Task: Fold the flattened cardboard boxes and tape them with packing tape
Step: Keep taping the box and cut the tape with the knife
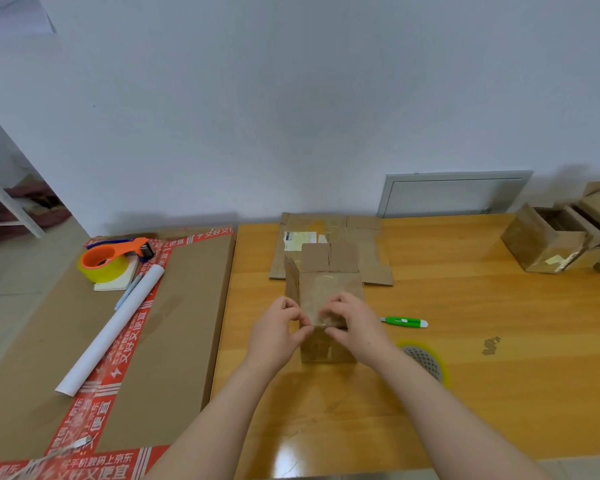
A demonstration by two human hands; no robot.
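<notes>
Head view: left hand (pixel 280 329) and right hand (pixel 352 323), fingers curled, pinch the box (pixel 324 348) — uneven pressing could wrinkle its tape (pixel 323 294).

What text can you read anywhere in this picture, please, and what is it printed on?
"又好又便宜": red tape on the large cardboard box.
"手机数码上京东": the same red tape, near the bottom edge.
White label on the flattened cardboard: too small to read.

Left hand (pixel 280 332) and right hand (pixel 352 323) pinching tape on small cardboard box (pixel 328 299), wooden table (pixel 465 358), green cutter (pixel 404 322) near.
</notes>
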